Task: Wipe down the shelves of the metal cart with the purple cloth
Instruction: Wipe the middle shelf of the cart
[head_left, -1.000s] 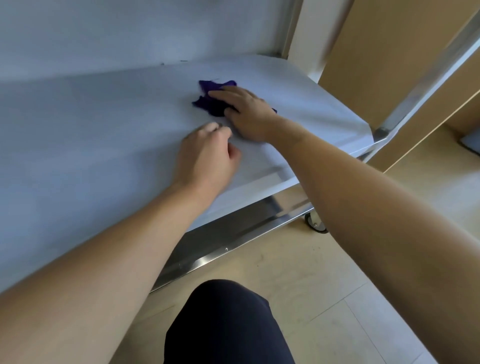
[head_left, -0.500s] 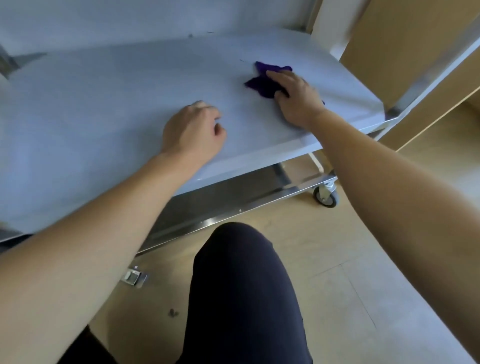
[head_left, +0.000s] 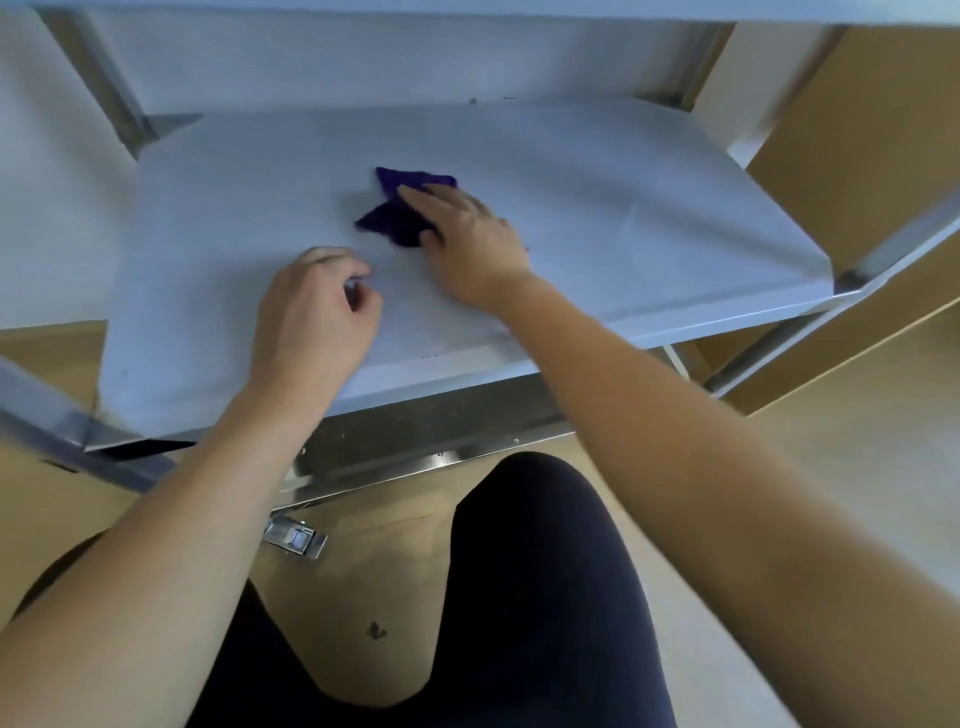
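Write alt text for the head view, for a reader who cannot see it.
A person's right hand presses a purple cloth onto a pale shelf of a metal cart, fingers straight. The left hand rests beside it on the shelf, fingers curled. A dark-clothed knee shows below.

readable text: none anywhere in view
shelf: plain pale surface; a short row of tiny dark marks on its front edge, too small to read
purple cloth: no print or tag that can be made out
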